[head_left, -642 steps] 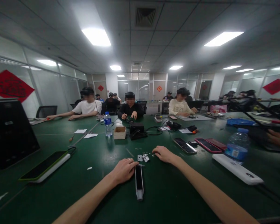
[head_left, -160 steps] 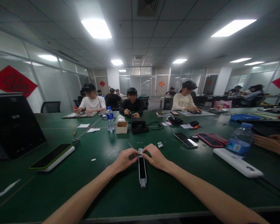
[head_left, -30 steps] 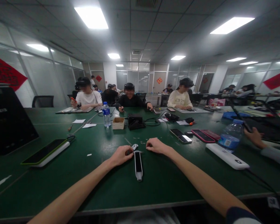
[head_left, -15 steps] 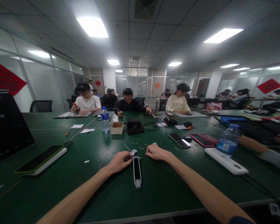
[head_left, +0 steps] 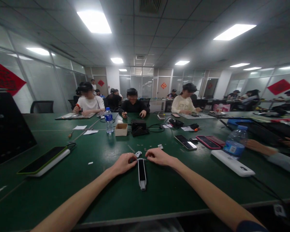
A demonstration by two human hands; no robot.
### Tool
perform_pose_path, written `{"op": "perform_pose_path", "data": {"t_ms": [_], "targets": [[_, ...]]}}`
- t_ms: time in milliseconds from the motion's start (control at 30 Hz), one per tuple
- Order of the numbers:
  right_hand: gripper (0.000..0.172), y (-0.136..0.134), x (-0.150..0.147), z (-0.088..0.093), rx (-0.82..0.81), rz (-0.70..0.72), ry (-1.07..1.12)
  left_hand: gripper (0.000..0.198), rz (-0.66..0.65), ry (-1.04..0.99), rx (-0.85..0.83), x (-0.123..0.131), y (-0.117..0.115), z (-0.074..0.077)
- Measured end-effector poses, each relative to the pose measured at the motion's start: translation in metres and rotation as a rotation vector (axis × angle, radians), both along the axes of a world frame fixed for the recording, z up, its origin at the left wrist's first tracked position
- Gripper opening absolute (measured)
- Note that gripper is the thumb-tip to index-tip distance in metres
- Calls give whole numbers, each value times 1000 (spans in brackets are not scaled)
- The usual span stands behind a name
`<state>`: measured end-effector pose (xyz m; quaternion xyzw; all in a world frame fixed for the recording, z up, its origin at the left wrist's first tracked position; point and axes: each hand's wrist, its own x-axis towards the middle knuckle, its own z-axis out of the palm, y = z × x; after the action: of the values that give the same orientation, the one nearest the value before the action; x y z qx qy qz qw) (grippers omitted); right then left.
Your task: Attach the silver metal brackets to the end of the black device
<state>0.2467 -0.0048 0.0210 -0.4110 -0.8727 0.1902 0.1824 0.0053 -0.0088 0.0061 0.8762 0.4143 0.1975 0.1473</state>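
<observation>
While left hand (head_left: 124, 163) curls, cardboard box (head_left: 121, 130) gapes.

No writing in this view can be made out. The red diamond-shaped paper (head_left: 1, 77) on the glass wall at the upper left of the frame bears dark characters, too blurred to read. The same goes for the red diamond (head_left: 279, 86) at the right edge and for the two small red diamonds (head_left: 163, 85) on the far glass doors at centre. The blue label on the water bottle (head_left: 232, 149) at right and the label on the bottle (head_left: 108, 121) at centre are too small to read.
</observation>
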Motion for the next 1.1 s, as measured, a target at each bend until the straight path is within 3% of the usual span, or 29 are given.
{"op": "perform_pose_path", "data": {"t_ms": [567,867,1100], "targets": [[20,2,-1,-9,-69,1,40,24,-3,9,-6,-1,1,0],[23,0,4,-5,-130,11,64,26,-5,11,-15,-2,3,-2],[22,4,3,-15,-117,29,100,25,2,22,-5,-1,1,0]]}}
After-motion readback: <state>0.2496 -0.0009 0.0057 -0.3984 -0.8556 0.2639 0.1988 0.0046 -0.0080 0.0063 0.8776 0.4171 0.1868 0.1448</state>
